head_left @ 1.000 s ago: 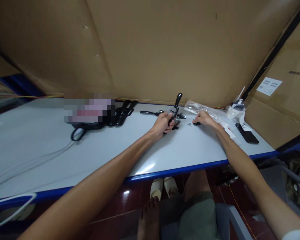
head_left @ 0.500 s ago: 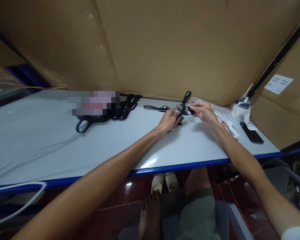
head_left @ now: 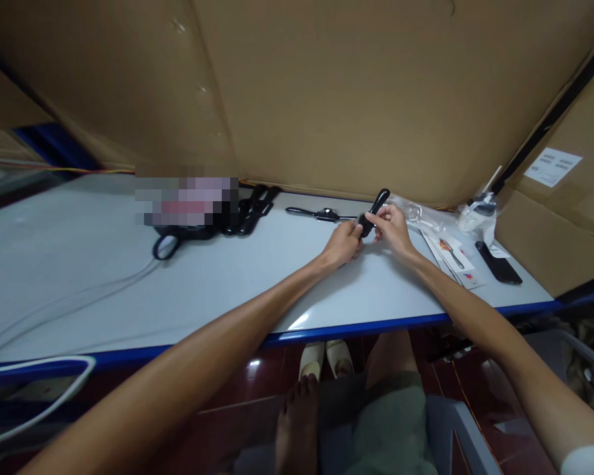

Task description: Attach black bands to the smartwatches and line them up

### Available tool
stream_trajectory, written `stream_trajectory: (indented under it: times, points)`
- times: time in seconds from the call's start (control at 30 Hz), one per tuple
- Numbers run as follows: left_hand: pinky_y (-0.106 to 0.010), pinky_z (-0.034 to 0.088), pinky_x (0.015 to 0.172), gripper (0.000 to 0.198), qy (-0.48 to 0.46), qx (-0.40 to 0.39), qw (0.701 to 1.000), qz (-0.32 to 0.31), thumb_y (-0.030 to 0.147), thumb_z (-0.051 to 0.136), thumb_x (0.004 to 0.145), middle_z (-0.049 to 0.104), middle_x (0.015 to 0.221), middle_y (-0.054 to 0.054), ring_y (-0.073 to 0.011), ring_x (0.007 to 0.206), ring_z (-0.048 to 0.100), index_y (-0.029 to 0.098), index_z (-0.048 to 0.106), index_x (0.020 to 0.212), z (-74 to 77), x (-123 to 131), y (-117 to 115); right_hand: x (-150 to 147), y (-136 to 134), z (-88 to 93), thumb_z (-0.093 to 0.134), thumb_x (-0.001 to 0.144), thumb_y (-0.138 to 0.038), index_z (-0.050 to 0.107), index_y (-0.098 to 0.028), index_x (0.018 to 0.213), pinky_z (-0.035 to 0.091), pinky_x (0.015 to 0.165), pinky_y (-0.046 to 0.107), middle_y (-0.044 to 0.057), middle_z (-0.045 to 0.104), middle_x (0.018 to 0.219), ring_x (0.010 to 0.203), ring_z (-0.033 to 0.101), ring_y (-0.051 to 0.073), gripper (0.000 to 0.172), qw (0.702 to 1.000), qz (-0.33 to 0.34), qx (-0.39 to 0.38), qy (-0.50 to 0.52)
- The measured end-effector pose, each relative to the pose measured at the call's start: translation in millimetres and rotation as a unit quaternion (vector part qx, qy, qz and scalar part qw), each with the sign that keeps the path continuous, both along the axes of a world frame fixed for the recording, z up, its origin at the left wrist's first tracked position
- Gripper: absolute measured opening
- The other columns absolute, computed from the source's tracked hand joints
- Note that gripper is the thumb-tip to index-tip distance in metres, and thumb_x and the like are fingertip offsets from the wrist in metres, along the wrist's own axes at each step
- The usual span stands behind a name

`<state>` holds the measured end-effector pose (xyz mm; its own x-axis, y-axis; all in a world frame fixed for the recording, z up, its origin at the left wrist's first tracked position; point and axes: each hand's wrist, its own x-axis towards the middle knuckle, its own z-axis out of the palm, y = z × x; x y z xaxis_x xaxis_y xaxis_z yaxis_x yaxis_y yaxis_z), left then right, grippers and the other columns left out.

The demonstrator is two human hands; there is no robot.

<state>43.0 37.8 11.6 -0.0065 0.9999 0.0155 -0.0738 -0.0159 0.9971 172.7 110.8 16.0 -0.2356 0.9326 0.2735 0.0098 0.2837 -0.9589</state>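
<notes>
My left hand [head_left: 344, 243] is closed around the lower part of a black spokeshave [head_left: 380, 200], whose free handle points up and to the right. Fingers of my right hand [head_left: 395, 231] pinch a small black cap piece [head_left: 365, 224] against the middle of the tool. My fingers cover most of the spokeshave's body and its lower handle. Just behind my left hand, a second spokeshave [head_left: 325, 215] lies flat on the white table [head_left: 218, 284]. Its right end is partly hidden.
Several black-handled tools [head_left: 251, 212] lie beside a blurred-out item at left. To the right are a clear plastic bag [head_left: 420, 212], printed cards [head_left: 450, 256], a black flat object [head_left: 497, 264] and a bagged container [head_left: 479, 214]. Cardboard [head_left: 356, 99] walls the back; a white cable [head_left: 74, 389] hangs at left.
My right hand has moved left, bringing the black cap piece from beside the spokeshave onto its body. The spokeshave has shifted slightly right and lower, and more of the cards shows.
</notes>
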Motion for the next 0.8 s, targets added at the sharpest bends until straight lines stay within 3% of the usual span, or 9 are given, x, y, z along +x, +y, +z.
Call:
stream_trajectory:
  times: [0.23, 0.57, 0.8]
  points:
    - [-0.015, 0.018, 0.034, 0.024, -0.039, -0.027, 0.999, -0.011, 0.027, 0.042, 0.102, 0.040, 0.049, 0.008, -0.0053, 0.032, 0.029, 0.021, 0.041, 0.079, 9.0, 3, -7, 1, -2, 0.2, 0.070, 0.080, -0.068, 0.050, -0.022, 0.069, 0.028, 0.035, 0.022, -0.007, 0.043, 0.047, 0.039, 0.036, 0.008, 0.051, 0.995, 0.040, 0.024, -0.090]
    - [-0.014, 0.021, 0.034, 0.023, -0.027, 0.027, 0.998, -0.050, 0.035, 0.052, 0.099, 0.038, 0.051, 0.008, -0.0050, 0.035, 0.029, 0.020, 0.046, 0.082, 3.7, 0, -5, -1, -9, 4.7, 0.071, 0.078, -0.063, 0.048, -0.024, 0.071, 0.032, 0.042, 0.024, -0.005, 0.049, 0.051, 0.046, 0.045, 0.011, 0.046, 0.995, 0.032, 0.039, -0.081]
    - [-0.015, 0.022, 0.033, 0.023, -0.011, 0.037, 0.997, -0.070, 0.038, 0.049, 0.099, 0.037, 0.052, 0.008, -0.0052, 0.036, 0.027, 0.020, 0.048, 0.084, 3.1, -3, -4, 1, -11, 7.6, 0.069, 0.075, -0.067, 0.049, -0.024, 0.072, 0.031, 0.041, 0.023, -0.005, 0.049, 0.051, 0.046, 0.046, 0.011, 0.048, 0.996, 0.029, 0.045, -0.076]
